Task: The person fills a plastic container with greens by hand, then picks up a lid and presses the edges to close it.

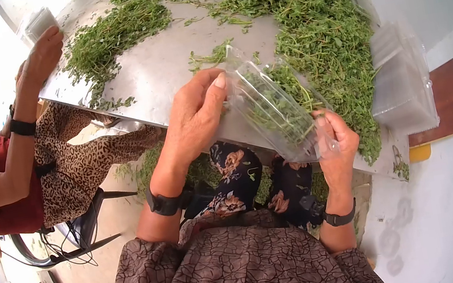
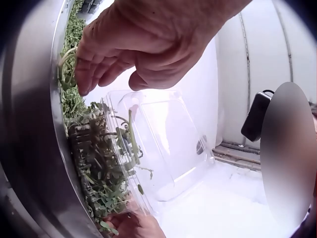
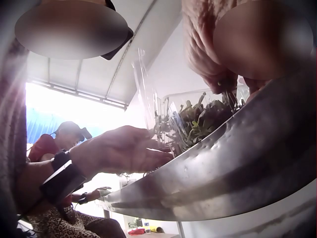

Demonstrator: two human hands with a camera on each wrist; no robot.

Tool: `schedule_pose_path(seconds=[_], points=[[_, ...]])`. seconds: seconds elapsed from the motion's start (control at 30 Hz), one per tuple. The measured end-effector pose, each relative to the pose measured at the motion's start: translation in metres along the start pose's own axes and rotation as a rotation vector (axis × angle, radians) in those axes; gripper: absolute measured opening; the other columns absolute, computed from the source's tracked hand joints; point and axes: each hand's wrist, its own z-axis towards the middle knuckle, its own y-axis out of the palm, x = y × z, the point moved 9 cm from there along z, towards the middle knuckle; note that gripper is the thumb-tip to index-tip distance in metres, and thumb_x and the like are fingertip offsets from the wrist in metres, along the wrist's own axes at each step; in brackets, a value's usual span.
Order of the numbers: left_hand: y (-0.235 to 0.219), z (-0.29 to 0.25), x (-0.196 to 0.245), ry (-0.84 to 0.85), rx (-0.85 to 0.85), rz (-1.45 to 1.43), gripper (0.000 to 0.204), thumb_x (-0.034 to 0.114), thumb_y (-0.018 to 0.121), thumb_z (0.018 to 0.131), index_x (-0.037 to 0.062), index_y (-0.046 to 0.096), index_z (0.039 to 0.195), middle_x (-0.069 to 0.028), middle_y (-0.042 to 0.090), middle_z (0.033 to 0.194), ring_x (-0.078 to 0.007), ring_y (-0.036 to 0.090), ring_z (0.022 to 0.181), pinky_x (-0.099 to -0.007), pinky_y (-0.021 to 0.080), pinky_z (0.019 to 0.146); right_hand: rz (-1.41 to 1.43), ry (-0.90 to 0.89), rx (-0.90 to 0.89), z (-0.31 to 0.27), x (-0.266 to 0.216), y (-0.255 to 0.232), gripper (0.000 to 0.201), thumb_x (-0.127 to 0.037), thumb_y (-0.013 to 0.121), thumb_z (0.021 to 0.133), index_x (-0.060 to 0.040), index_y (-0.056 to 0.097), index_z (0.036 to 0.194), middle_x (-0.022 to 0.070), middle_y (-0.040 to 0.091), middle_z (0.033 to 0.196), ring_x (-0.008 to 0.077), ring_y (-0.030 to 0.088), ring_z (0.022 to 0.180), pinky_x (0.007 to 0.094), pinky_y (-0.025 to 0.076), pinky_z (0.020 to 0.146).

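Observation:
A clear plastic clamshell box (image 1: 268, 104), lid raised, leans over the table's front edge with leafy green stems inside. My right hand (image 1: 338, 144) grips its right end; in the left wrist view the right-hand fingers (image 2: 131, 223) show at the box's lower end. My left hand (image 1: 197, 110) is at the other end, thumb close to the rim. In the left wrist view the left hand (image 2: 133, 49) hangs over the box, fingers loosely bent, with a pale stem (image 2: 67, 64) beside the fingertips. Stems stick out past the rim by the lid (image 2: 168, 134).
A large heap of greens (image 1: 315, 25) covers the table's far and right sides, with a smaller pile (image 1: 117, 28) to the left. Stacked empty clamshells (image 1: 401, 76) stand at the right edge by the wall. At the left another person's hand (image 1: 42, 58) is near a plastic box (image 1: 39, 23).

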Motion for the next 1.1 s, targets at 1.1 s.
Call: schedule_pose_path(seconds=[1.1], points=[[0.015,0.013,-0.004,-0.038,-0.327,0.029,0.039,0.025,0.055,0.095,-0.0056,0.059,0.118,-0.0113,0.064,0.102,-0.0165,0.06,0.082,-0.0283,0.048,0.078,-0.058,0.079,0.071,0.003,0.002,-0.017,0.024,-0.002,0.062,0.086,0.0022,0.063,0.11,0.0068,0.065,0.089,0.0069,0.055,0.072,0.0224,0.046,0.062]])
